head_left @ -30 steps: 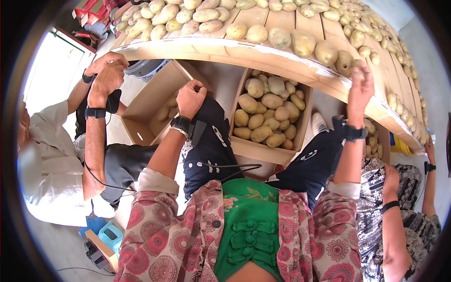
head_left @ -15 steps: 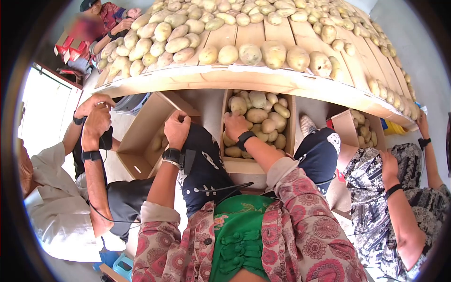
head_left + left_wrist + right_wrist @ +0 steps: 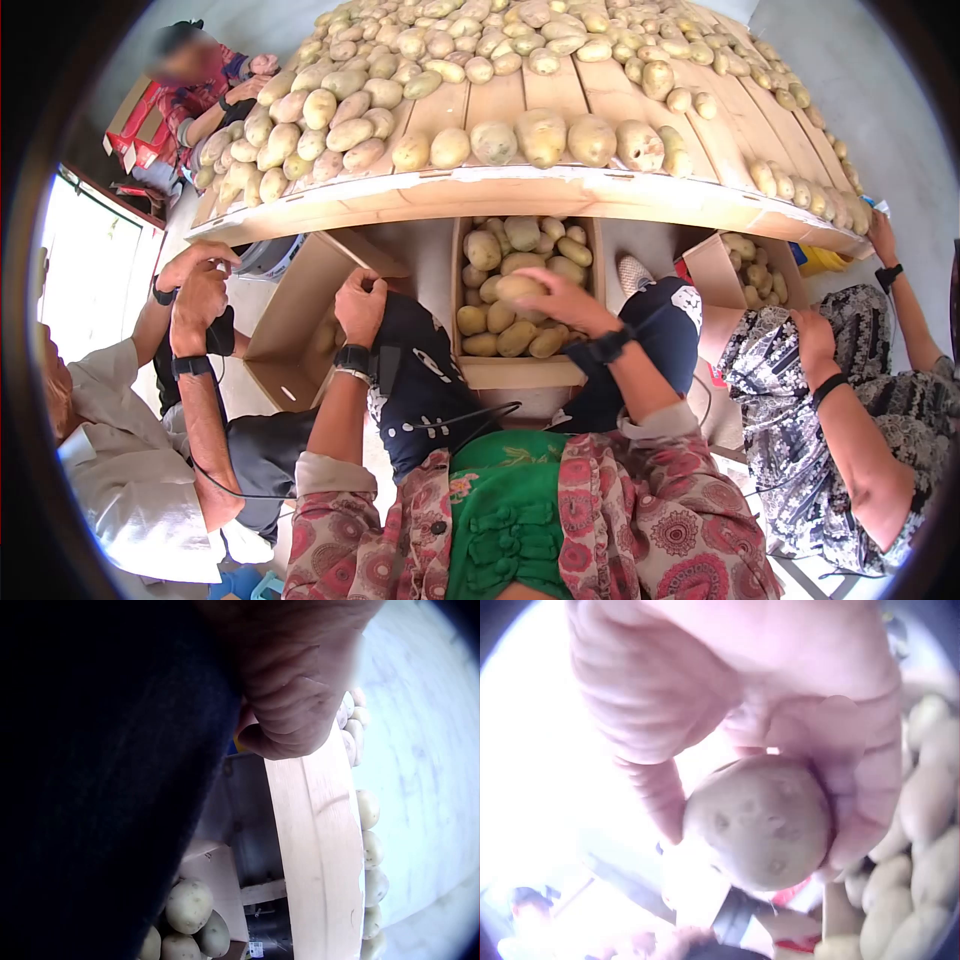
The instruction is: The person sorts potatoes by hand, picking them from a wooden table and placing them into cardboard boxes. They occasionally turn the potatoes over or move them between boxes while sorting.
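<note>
My right hand (image 3: 568, 302) grips a potato (image 3: 519, 289) above the cardboard box (image 3: 520, 375) between my legs. In the right wrist view the potato (image 3: 761, 825) sits between thumb and fingers, its pitted end facing the camera. More potatoes (image 3: 515, 338) fill the box. My left hand (image 3: 359, 308) rests on my left knee (image 3: 412, 345), fingers loosely curled, holding nothing. In the left wrist view the left hand (image 3: 300, 690) lies against dark cloth.
Potatoes (image 3: 540, 135) line the near edge of a slatted wooden table (image 3: 560, 190), with many more behind. A tilted box (image 3: 280, 340) stands at left and another box (image 3: 712, 265) at right. People sit on both sides, their arms close by; another is at the far left.
My right hand moved from the table edge down into the box, then lifted with a potato. The head view tilted up, showing more table. My left hand stayed on the knee.
</note>
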Action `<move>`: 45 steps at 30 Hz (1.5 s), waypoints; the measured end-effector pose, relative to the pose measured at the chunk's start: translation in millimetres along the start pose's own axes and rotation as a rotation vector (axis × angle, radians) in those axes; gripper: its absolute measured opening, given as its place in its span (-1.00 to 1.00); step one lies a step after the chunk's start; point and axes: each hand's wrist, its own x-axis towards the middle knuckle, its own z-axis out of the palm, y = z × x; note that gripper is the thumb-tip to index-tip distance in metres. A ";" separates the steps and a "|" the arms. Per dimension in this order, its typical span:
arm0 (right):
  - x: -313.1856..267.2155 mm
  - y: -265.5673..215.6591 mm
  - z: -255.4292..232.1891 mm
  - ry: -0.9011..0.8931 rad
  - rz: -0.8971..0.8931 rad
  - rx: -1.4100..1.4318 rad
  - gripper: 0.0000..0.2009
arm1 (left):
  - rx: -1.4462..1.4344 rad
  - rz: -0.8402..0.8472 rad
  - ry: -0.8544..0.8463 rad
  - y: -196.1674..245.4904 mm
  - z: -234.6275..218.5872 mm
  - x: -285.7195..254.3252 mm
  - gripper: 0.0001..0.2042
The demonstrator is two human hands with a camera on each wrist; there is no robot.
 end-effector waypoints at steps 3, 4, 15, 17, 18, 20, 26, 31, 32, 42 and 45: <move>-54.4 -46.5 -59.8 0.232 0.007 0.387 -0.51 | -0.002 -0.023 -0.016 0.9 1.0 -3.6 -0.87; -67.0 -40.5 -87.2 0.231 -0.056 0.561 -0.51 | 0.030 -0.015 -0.010 1.8 0.5 -4.0 -0.88; -26.8 -56.7 -240.6 1.174 -0.237 -0.537 -0.46 | 0.085 0.008 -0.005 11.1 8.1 -5.5 -0.87; -12.8 -44.2 -249.5 1.186 -0.152 -0.662 -0.48 | 0.080 -0.005 -0.004 14.7 5.3 -6.0 -0.87; -8.3 -39.1 -251.9 1.098 -0.016 -0.710 -0.49 | 0.083 -0.003 0.000 14.0 3.4 -5.0 -0.87; -8.8 -28.5 -260.8 0.979 0.094 -0.799 -0.50 | 0.106 -0.031 -0.028 12.3 3.4 -5.3 -0.86; -16.7 -17.4 -269.8 1.029 -0.090 -0.712 -0.53 | 0.086 -0.020 -0.031 4.5 3.0 -3.6 -0.85; -17.4 -25.6 -263.0 1.226 -0.298 -0.799 -0.55 | 0.105 0.033 -0.024 11.8 0.6 -6.4 -0.85; -21.9 -46.9 -243.9 1.223 -0.330 -0.765 -0.56 | 0.087 0.009 -0.015 12.2 2.0 -6.3 -0.84; 27.1 -32.7 -59.8 0.185 -0.185 -0.410 -0.70 | 0.024 -0.079 -0.041 12.9 5.0 -5.0 -0.84; 52.7 28.8 -44.2 -0.059 -0.081 -0.590 -0.55 | 0.025 -0.082 -0.040 11.2 5.0 -4.5 -0.84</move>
